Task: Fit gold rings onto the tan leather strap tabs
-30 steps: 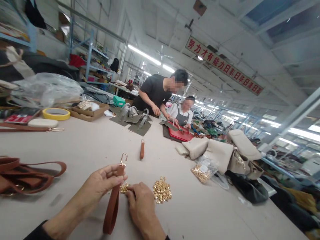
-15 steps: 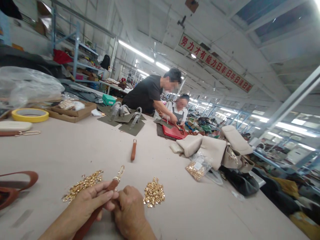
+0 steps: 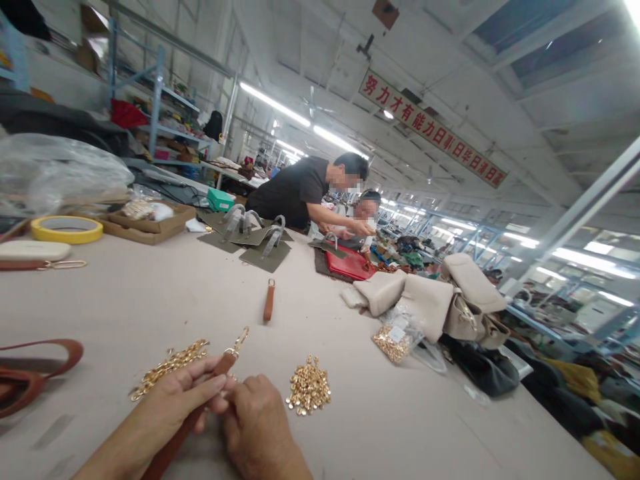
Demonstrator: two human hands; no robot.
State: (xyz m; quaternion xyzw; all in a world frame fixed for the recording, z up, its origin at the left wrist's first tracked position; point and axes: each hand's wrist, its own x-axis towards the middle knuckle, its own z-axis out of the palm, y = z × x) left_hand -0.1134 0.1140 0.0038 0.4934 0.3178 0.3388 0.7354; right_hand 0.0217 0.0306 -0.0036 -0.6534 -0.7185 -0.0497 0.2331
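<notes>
My left hand (image 3: 175,407) pinches a brown leather strap (image 3: 173,443) near its upper end, where a gold metal clasp (image 3: 239,341) sticks out beyond the fingertips. Close against the strap's edge, my right hand (image 3: 260,423) is closed, its fingertips meeting those of the left. Whatever its fingers grip is hidden behind the knuckles. Just beyond the left hand lies a heap of small gold fittings (image 3: 173,367). To the right of the right hand is a pile of round gold studs (image 3: 309,387). Farther up the table rests a short brown strap piece with a gold ring (image 3: 269,303).
Brown straps (image 3: 55,353) and yellow tape (image 3: 67,229) lie at left. A cardboard tray (image 3: 150,223) stands behind. Beige bags (image 3: 425,300) and a plastic bag of gold fittings (image 3: 393,343) are at right. Two people work across the table by a red leather piece (image 3: 350,263).
My hands stay together at the strap, with the clasp turned slightly. Across the table, the co-worker in black has raised their hands from the red piece.
</notes>
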